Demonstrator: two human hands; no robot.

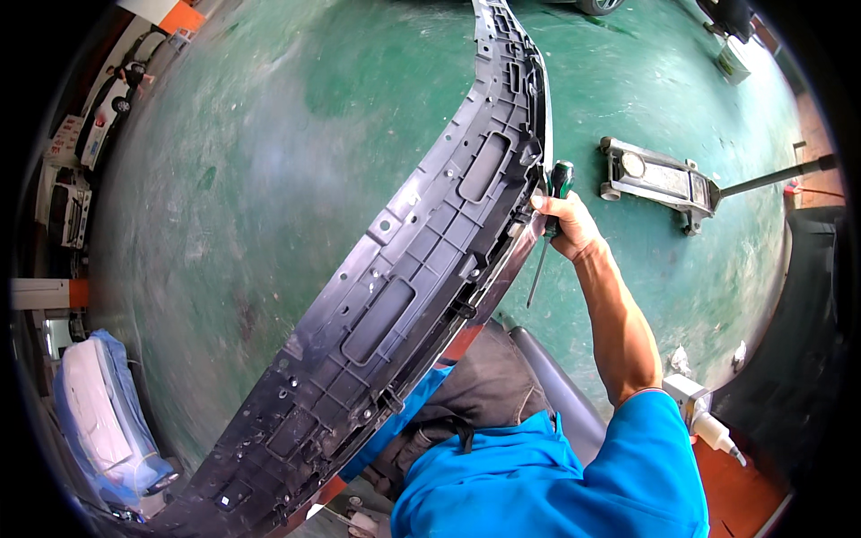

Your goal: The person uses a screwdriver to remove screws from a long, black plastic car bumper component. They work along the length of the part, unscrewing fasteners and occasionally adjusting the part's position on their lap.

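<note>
A long black plastic car bumper runs diagonally in front of me, its ribbed inner side facing up. It has long slots, clips and holes along its length. On its right edge lies my right hand, the thumb pressed against the rim. A screwdriver with a green and black handle is held in the same hand, its thin shaft pointing down. Those fingers are closed round the handle and partly hidden. My left hand does not show; the bumper covers my left side.
A floor jack with a long handle stands on the green floor to the right. A white bottle with a nozzle is at lower right. Another part wrapped in plastic lies at lower left. Parked cars line the far left.
</note>
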